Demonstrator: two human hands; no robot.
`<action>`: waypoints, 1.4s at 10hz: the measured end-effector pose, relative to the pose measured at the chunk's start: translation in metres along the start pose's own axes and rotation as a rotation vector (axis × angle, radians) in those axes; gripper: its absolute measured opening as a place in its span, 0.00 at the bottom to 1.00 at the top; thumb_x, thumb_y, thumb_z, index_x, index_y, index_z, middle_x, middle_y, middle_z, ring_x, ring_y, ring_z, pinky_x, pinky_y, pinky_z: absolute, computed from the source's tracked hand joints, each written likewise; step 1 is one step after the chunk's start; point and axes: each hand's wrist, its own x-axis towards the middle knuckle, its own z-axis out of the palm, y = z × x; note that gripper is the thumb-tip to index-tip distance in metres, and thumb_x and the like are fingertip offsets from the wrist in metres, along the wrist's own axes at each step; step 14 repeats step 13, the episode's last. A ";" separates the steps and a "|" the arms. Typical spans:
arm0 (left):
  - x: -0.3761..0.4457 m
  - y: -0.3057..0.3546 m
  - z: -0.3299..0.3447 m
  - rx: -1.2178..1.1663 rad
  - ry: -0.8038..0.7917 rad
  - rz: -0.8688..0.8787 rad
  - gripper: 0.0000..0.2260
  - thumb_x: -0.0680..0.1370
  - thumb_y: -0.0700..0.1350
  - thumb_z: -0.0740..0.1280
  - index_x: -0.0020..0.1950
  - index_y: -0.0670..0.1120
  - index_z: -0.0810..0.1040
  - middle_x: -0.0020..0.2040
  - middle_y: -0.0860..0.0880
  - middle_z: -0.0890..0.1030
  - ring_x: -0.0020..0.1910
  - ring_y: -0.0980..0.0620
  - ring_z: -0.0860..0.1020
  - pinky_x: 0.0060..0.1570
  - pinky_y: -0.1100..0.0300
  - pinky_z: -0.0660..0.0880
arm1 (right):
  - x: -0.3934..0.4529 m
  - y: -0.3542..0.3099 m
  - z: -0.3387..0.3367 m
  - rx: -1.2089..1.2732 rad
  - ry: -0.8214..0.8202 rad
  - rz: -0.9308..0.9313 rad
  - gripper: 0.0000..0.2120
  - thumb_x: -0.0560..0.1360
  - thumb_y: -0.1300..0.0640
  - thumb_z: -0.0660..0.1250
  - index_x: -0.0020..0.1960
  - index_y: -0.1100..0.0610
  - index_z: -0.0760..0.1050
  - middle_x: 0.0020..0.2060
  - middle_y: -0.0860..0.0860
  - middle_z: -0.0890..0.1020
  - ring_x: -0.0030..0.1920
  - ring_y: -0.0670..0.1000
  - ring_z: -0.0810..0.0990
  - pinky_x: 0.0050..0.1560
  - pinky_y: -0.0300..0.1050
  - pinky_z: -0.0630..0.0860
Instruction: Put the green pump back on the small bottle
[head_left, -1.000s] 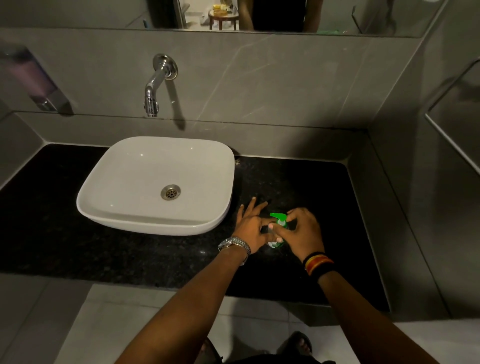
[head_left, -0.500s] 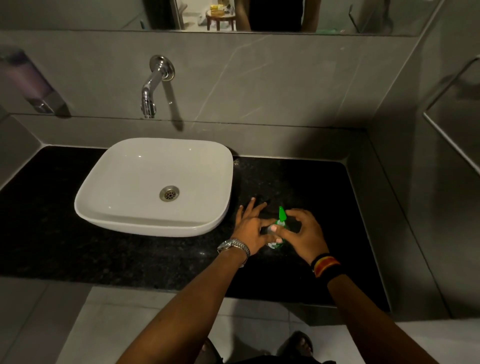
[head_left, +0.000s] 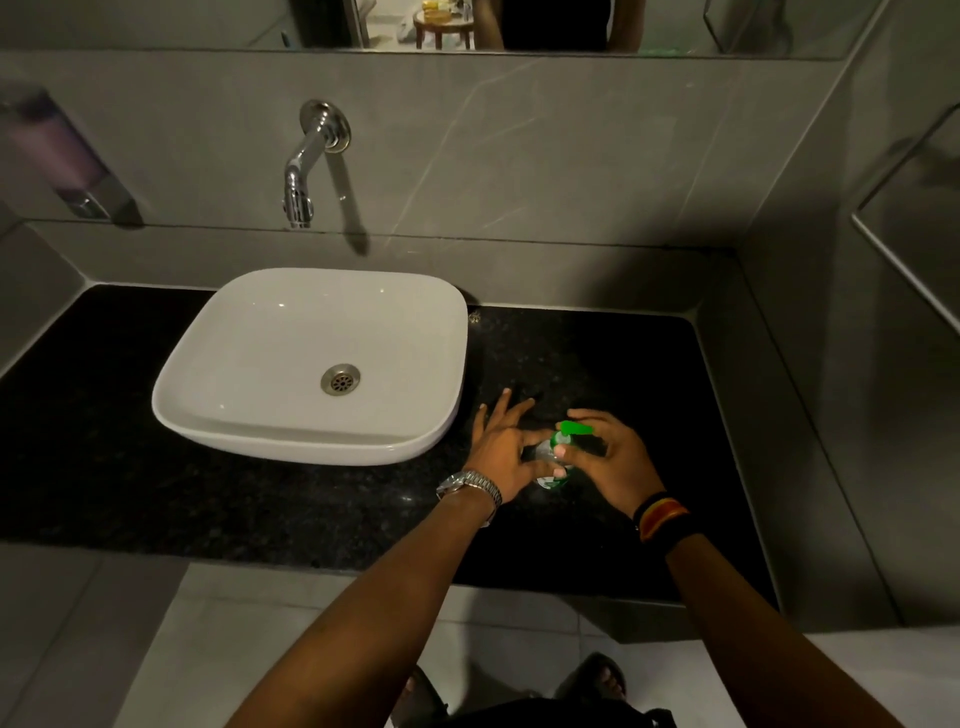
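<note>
Black granite worktop (head_left: 260, 493), dim bathroom. My right hand (head_left: 610, 460) pinches green pump (head_left: 574, 430) at its collar, nozzle pointing right; left hand (head_left: 506, 449) clasps small bottle (head_left: 550, 470) w/ thumb + forefinger, other fingers splayed. Pump sits atop bottle, upright on worktop btwn both hands. White basin (head_left: 311, 364) just left of them.
</note>
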 end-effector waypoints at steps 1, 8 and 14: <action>0.000 0.000 0.000 0.001 0.003 -0.012 0.24 0.73 0.62 0.72 0.69 0.60 0.78 0.82 0.48 0.60 0.83 0.45 0.43 0.78 0.40 0.36 | 0.001 -0.008 0.000 -0.034 0.092 0.046 0.20 0.63 0.51 0.80 0.52 0.55 0.80 0.53 0.49 0.80 0.54 0.48 0.79 0.59 0.48 0.77; -0.001 0.003 -0.001 0.006 0.033 0.005 0.24 0.72 0.64 0.73 0.66 0.60 0.80 0.82 0.50 0.61 0.83 0.46 0.43 0.77 0.41 0.32 | 0.002 -0.045 -0.048 -0.227 -0.091 0.035 0.11 0.69 0.48 0.76 0.41 0.56 0.87 0.59 0.51 0.80 0.59 0.48 0.78 0.58 0.43 0.72; 0.005 0.004 -0.014 0.200 -0.099 0.000 0.46 0.64 0.67 0.77 0.78 0.57 0.66 0.84 0.47 0.46 0.82 0.44 0.37 0.78 0.41 0.34 | -0.017 -0.067 -0.046 0.113 -0.068 0.261 0.17 0.72 0.55 0.74 0.48 0.71 0.83 0.45 0.65 0.86 0.47 0.60 0.84 0.52 0.51 0.81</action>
